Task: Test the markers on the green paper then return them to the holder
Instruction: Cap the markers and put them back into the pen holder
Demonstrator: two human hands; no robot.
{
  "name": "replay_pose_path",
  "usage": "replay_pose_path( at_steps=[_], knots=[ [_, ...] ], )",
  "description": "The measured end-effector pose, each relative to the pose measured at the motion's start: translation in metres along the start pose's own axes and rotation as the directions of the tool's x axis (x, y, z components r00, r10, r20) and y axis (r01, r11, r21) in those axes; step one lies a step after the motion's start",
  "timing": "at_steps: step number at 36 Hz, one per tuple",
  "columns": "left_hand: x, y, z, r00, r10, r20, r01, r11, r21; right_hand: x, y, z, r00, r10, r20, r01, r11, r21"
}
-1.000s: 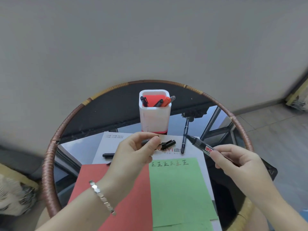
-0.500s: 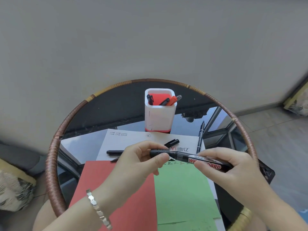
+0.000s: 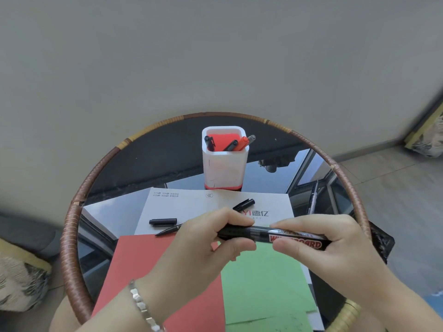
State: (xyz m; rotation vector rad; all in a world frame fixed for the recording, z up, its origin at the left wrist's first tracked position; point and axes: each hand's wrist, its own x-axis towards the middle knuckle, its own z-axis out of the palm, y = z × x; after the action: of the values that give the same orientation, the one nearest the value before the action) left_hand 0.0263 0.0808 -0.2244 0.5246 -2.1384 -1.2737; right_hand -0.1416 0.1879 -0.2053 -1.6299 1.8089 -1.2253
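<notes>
A black whiteboard marker [image 3: 263, 234] with a red label lies level between my hands, above the green paper [image 3: 263, 283]. My left hand [image 3: 203, 245] pinches its black cap end. My right hand [image 3: 323, 250] grips the labelled barrel. The white holder [image 3: 224, 168] stands at the back of the round table with several markers in it, one of them orange. The written marks on the green paper are hidden behind my hands.
A red paper [image 3: 155, 271] lies left of the green one, both on a white sheet [image 3: 191, 204]. A loose black cap [image 3: 163, 221], an uncapped thin pen [image 3: 167, 231] and another black cap [image 3: 244, 204] lie on it. A dark pen [image 3: 314, 197] rests on the glass table with a woven rim [image 3: 72, 212].
My hands came together: the right hand swung the marker level, and the cap held in the left hand now sits on the marker's tip.
</notes>
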Motion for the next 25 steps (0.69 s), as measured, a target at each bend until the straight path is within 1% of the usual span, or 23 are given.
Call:
replay_pose_path(
  at_steps=[3, 4, 5, 7, 9, 11, 12, 13, 14, 15, 16, 17, 18, 19, 21, 23, 25],
  knots=[
    [0.001, -0.003, 0.003, 0.99, 0.142, 0.023, -0.144, 0.98, 0.134, -0.002, 0.0, -0.004, 0.998, 0.063, 0.001, -0.063, 0.997, 0.037],
    [0.001, -0.005, 0.005, 0.988, 0.152, 0.024, -0.154, 0.979, 0.137, -0.001, 0.0, -0.005, 0.996, 0.087, 0.001, -0.087, 0.995, 0.041],
    [0.002, -0.005, 0.008, 0.991, 0.132, 0.016, -0.133, 0.985, 0.108, -0.001, 0.0, -0.007, 0.994, 0.113, 0.003, -0.113, 0.992, 0.048],
    [0.008, -0.001, 0.015, 0.999, 0.008, -0.038, -0.01, 0.999, -0.037, -0.002, 0.003, -0.011, 0.99, 0.136, 0.021, -0.137, 0.99, 0.034],
    [0.019, 0.003, 0.024, 0.981, -0.184, -0.057, 0.17, 0.967, -0.192, -0.004, 0.011, -0.015, 0.985, 0.167, 0.049, -0.167, 0.986, -0.005],
    [0.031, 0.002, 0.034, 0.932, -0.363, 0.01, 0.356, 0.905, -0.233, -0.008, 0.022, -0.016, 0.982, 0.179, 0.066, -0.172, 0.98, -0.095],
    [0.036, 0.001, 0.038, 0.911, -0.411, 0.029, 0.408, 0.89, -0.201, -0.01, 0.028, -0.017, 0.981, 0.187, 0.061, -0.178, 0.976, -0.127],
    [0.041, -0.002, 0.043, 0.909, -0.416, 0.023, 0.415, 0.9, -0.137, -0.012, 0.033, -0.018, 0.977, 0.21, 0.038, -0.203, 0.969, -0.138],
    [0.045, -0.008, 0.047, 0.924, -0.381, 0.0, 0.381, 0.924, -0.019, -0.015, 0.039, -0.02, 0.973, 0.229, -0.01, -0.227, 0.962, -0.153],
    [0.048, -0.014, 0.05, 0.944, -0.328, -0.027, 0.328, 0.931, 0.157, -0.017, 0.045, -0.023, 0.969, 0.23, -0.093, -0.243, 0.955, -0.169],
    [0.052, -0.02, 0.051, 0.969, -0.237, -0.066, 0.245, 0.906, 0.346, -0.019, 0.05, -0.028, 0.956, 0.214, -0.202, -0.251, 0.951, -0.18],
    [0.055, -0.027, 0.051, 0.991, -0.089, -0.098, 0.126, 0.853, 0.506, -0.021, 0.055, -0.035, 0.926, 0.192, -0.324, -0.262, 0.946, -0.188],
    [0.059, -0.034, 0.052, 0.998, 0.012, -0.069, 0.034, 0.777, 0.629, -0.022, 0.061, -0.045, 0.88, 0.176, -0.44, -0.289, 0.935, -0.205],
    [0.061, -0.04, 0.052, 0.998, 0.053, -0.044, -0.006, 0.705, 0.709, -0.022, 0.066, -0.056, 0.828, 0.173, -0.533, -0.336, 0.914, -0.226],
    [0.062, -0.05, 0.054, 0.999, 0.028, -0.03, 0.006, 0.614, 0.789, -0.021, 0.083, -0.08, 0.741, 0.191, -0.643, -0.459, 0.843, -0.279],
    [0.061, -0.051, 0.054, 0.999, -0.042, -0.023, 0.043, 0.576, 0.816, -0.019, 0.105, -0.102, 0.69, 0.238, -0.683, -0.572, 0.757, -0.315],
    [0.061, -0.052, 0.053, 0.998, -0.055, -0.022, 0.048, 0.541, 0.84, -0.015, 0.126, -0.117, 0.648, 0.335, -0.684, -0.668, 0.681, -0.299]
  ],
)
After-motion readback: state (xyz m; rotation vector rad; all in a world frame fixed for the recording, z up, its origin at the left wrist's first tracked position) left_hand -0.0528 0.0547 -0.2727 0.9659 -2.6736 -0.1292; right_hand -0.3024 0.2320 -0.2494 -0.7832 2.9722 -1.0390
